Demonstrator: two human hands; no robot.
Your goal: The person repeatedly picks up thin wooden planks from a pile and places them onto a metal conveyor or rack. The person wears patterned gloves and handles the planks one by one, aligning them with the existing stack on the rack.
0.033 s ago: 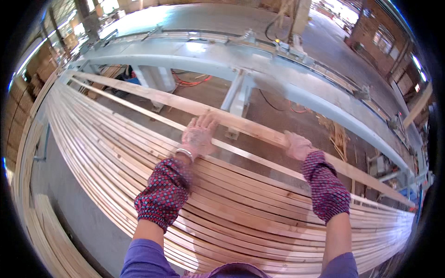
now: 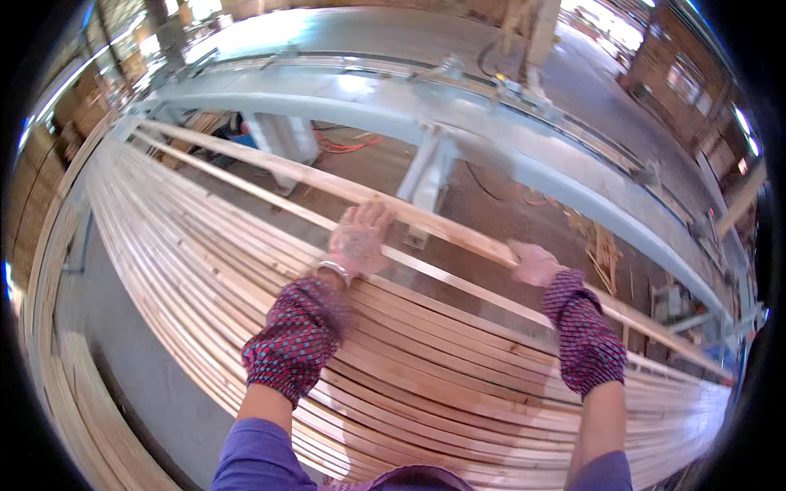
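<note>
My left hand [image 2: 360,237], with a bracelet at the wrist, lies flat with its fingers stretched out. It crosses a narrow wooden strip [image 2: 458,284], and its fingertips touch the farthest wooden strip [image 2: 446,231]. Farther right, my right hand [image 2: 536,265] has its fingers bent around that same farthest strip; its fingertips are blurred. Both forearms wear checked sleeve covers. Under my arms, a broad layer of long wooden strips [image 2: 442,335] lies side by side. A gap separates the two far strips from this layer.
Beyond the strips runs a long pale-blue metal machine frame [image 2: 344,102] with a support leg [image 2: 430,176]. Wood scraps [image 2: 594,245] and an orange hose [image 2: 348,146] lie on the floor beneath. More long wooden boards [image 2: 98,417] are at the lower left.
The view has shifted slightly. The farthest strip looks narrower to the right of my right hand, as if tipped toward its edge. Both hands stay in nearly the same places on the wood.
</note>
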